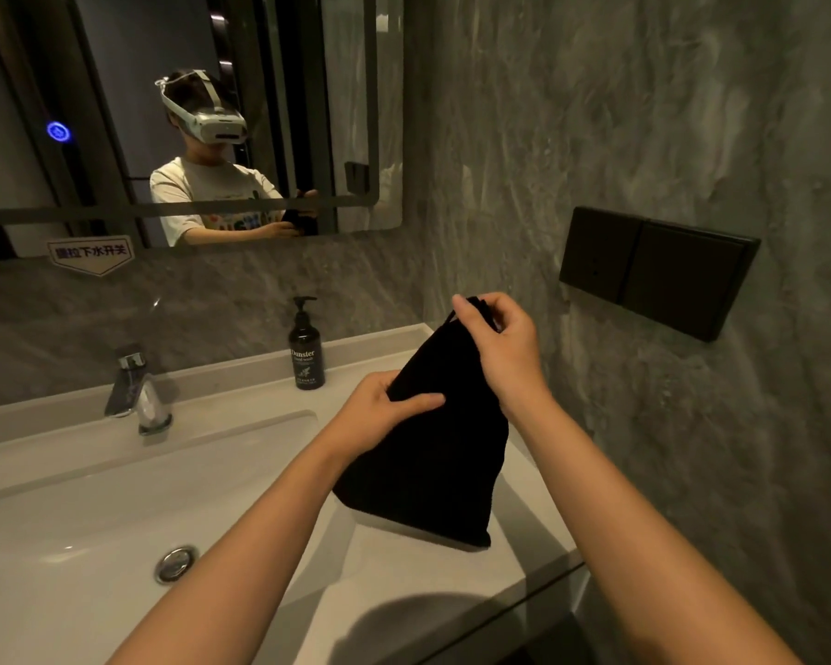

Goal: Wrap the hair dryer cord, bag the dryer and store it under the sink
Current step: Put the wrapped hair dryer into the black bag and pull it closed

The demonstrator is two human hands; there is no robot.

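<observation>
A black cloth bag (433,463) stands bulging on the white counter (404,583) to the right of the basin, its bottom resting on the counter. My right hand (504,348) pinches the gathered top of the bag and its drawstring. My left hand (385,410) grips the bag's left side about halfway up. The hair dryer and its cord are not visible; whatever fills the bag is hidden by the cloth.
A white basin (116,511) with a drain plug (176,563) lies to the left, a chrome tap (138,391) behind it. A black hand wash pump bottle (305,352) stands at the back. Dark switch plates (653,266) sit on the right wall. A mirror (188,112) hangs above.
</observation>
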